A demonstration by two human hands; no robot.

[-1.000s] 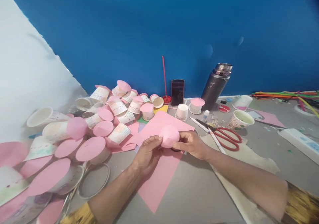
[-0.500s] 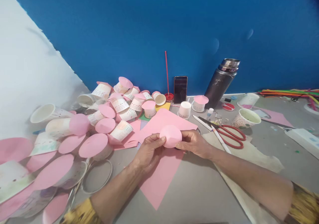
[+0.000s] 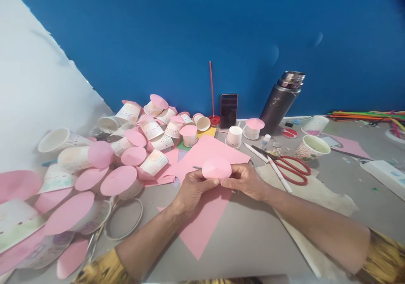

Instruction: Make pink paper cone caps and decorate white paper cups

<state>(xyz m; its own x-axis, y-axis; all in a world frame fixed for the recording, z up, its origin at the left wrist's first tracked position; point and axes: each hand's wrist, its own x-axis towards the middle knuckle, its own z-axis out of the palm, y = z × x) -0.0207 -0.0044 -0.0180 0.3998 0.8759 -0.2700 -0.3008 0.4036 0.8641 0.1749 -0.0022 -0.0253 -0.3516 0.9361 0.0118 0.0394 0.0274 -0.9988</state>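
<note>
A pink paper disc point(image 3: 217, 168) is held up in front of me, pinched from both sides. My left hand point(image 3: 195, 189) is closed on its lower left edge, thumb on the near face. On the right edge my right hand point(image 3: 248, 180) grips the same disc, its thumb close to the other one. The fingers behind the disc are hidden. Below lie pink paper sheets point(image 3: 202, 233), and a thin grey tip pokes out left of the disc.
Many paper cups with pink discs point(image 3: 122, 183) crowd the left. Red-handled scissors point(image 3: 292, 170), white pens point(image 3: 280, 174) and a patterned cup point(image 3: 311, 148) lie to the right. A dark flask point(image 3: 280, 105), a phone point(image 3: 228, 111) and two small cups point(image 3: 234, 137) stand near the blue wall.
My left thumb has slid right along the disc's lower edge towards my right thumb. The disc looks flatter and slightly turned. A thin grey tip now shows to its left.
</note>
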